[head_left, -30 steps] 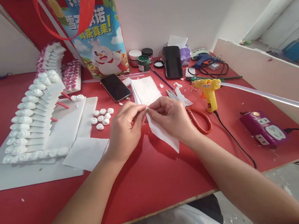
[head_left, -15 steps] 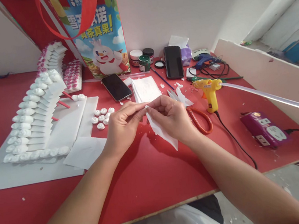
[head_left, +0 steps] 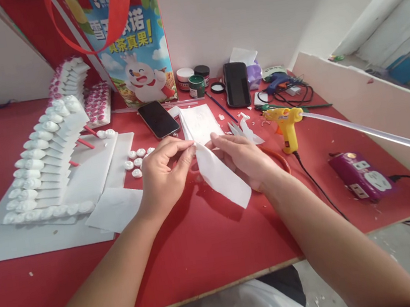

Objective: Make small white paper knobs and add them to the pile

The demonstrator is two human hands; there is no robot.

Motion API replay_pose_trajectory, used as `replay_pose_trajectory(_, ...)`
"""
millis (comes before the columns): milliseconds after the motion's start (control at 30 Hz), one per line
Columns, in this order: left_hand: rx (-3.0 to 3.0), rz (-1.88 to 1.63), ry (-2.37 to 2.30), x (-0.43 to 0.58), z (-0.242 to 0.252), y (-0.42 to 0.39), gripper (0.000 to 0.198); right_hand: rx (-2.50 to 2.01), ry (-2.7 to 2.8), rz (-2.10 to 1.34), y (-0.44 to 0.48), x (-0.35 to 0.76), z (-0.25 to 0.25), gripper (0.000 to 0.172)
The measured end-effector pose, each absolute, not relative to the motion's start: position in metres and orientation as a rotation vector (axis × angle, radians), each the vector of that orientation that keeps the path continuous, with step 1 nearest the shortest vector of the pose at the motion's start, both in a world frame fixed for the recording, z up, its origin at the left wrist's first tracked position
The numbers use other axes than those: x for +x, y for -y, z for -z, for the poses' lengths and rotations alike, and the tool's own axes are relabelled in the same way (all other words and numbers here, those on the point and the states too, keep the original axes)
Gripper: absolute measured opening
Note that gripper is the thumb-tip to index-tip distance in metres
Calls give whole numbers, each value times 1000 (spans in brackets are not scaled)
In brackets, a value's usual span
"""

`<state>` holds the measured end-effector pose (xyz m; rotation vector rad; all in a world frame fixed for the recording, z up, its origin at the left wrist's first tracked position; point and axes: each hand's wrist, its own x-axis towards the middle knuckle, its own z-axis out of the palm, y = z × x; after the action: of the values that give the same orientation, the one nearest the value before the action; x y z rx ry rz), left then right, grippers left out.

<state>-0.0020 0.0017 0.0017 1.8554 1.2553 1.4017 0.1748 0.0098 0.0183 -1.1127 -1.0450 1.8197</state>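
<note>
A thin white foam strip [head_left: 220, 175] hangs slanting between the person's hands, above the red tabletop [head_left: 210, 244] and near its front middle. The left hand [head_left: 162, 177] pinches the strip's upper end, thumb and fingertips closed on it. The right hand [head_left: 246, 159] lies beneath and behind the strip, its fingers loosely apart and supporting rather than gripping.

To work the end well, the pinch probably wants to stay light and close to the edge, since thin foam looks likely to crease or tear under a hard squeeze; the supporting hand should keep the rest of the strip flat.

Partly hidden beside the right hand lie red-handled scissors [head_left: 282, 160]. Just beyond, a yellow glue gun [head_left: 287, 126] stands with a clear stick in its back. To the left, small white rounded foam pieces [head_left: 138, 160] are scattered near a white stepped foam model [head_left: 44, 166]. A black phone [head_left: 158, 120] lies further back.
</note>
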Motion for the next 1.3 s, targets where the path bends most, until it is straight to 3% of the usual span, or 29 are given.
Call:
replay_pose_trajectory(100, 1767, -1370, -1232, -3, -1, -2, 12, -915, 948, -2125, -12, 178, -18, 31)
replay_pose_trajectory(367, 1710, -1338, -1175, 0, -4, -1, 11, -847, 863, -2110, -9, 174, -22, 19)
replay_pose_trajectory(667, 1493, -1320, -1214, 1, 1, -2, 11, -1004, 964, -1840, -10, 171, -21, 35)
replay_pose_trajectory(833, 1544, -1363, -1276, 5, 3, 1, 8, -1212, 1205, -1396, -4, 162, -17, 23)
replay_pose_trajectory(1000, 2045, -1529, -1267, 9, 5, 2, 10, -1365, 1412, -954, 3, 155, -12, 15)
replay_pose_trajectory(1300, 2532, -1614, -1197, 3, 9, -6, 19, -1067, 1281, -1162, 3, 155, -12, 18)
